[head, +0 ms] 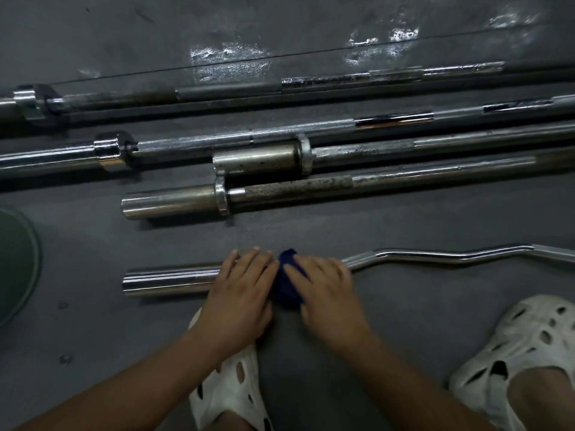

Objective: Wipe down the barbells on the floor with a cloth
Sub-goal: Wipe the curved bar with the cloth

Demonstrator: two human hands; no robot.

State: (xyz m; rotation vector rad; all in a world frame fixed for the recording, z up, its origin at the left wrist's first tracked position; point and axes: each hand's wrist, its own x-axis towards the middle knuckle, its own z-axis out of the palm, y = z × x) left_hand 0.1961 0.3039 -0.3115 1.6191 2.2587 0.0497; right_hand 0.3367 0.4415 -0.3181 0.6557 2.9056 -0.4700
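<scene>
Head view, the only one given: a bent, chrome-bright curl barbell (435, 256) lies nearest the person on the dark grey rubber floor (404, 219), its smooth sleeve end pointing left and its zigzag shaft running off to the right. The left hand (241, 293) rests over the bar where sleeve meets shaft, fingers laid fairly straight across the metal rather than wrapped round it, so that grip reads as open and pressing. Just beside it, touching, the right hand (326, 290) presses a crumpled dark blue cloth (287, 284) down onto the bar; the fingers curve over the cloth, though how far the thumb closes beneath is hidden. Beyond lie four long straight steel barbells (311, 141), roughly parallel and close together, the two nearer ones dull and pitted with rust-like spots. A dark green round plate edge (18, 259) shows at the left, and two white perforated foam clogs (535, 343) stand close to the curl bar.

Risks, as I judge them: the curl bar is round at the sleeve and may roll toward the feet if the steadying hand lifts while the cloth pushes sideways. Both hands sit so near each other that a stroke leftward would bump the knuckles. The small bunched cloth could slip off, leaving bare skin on the metal. On the pitted bars the fabric may snag on rough spots
</scene>
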